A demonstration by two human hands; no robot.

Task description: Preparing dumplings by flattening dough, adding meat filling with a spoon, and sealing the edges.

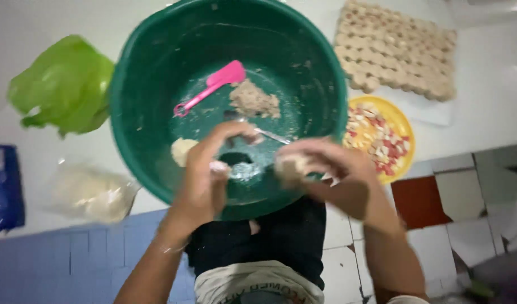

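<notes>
Items on the counter (pixel 484 112), taken left to right. At the far left edge sits a blue packet (pixel 4 188), partly out of frame. Beside it a crumpled green plastic bag (pixel 64 83) lies near the rim of the basin, and below that a clear bag of pale contents (pixel 92 192), blurred, so I cannot name what is inside.

The green basin (pixel 157 62) fills the centre, close against my body, which I judge keeps the mix within easy reach of both hands. Inside it: a pink spatula (pixel 213 84) lying flat on the bottom, a small heap of beige mixture (pixel 254 100) just right of its blade, a pale lump (pixel 181 151) against the near left wall, and a thin metal utensil (pixel 272 135), likely a spoon handle, mostly hidden behind my fingers.

My left hand (pixel 205 174) hovers over the near side of the basin, fingers curled and dusted pale; whether it grips anything I cannot tell, owing to motion blur. My right hand (pixel 326 169) is cupped around a dough portion (pixel 289 164), pale beige, soft-looking, roughly rounded, held over the basin's near rim so crumbs would fall back in.

Right of the basin stands a yellow plate (pixel 402 121) of chopped red and white filling (pixel 379 141), close to my right hand. Behind it, a white tray (pixel 433 112) carries tight rows of finished beige pieces (pixel 396 48), uniform in size and colour.
</notes>
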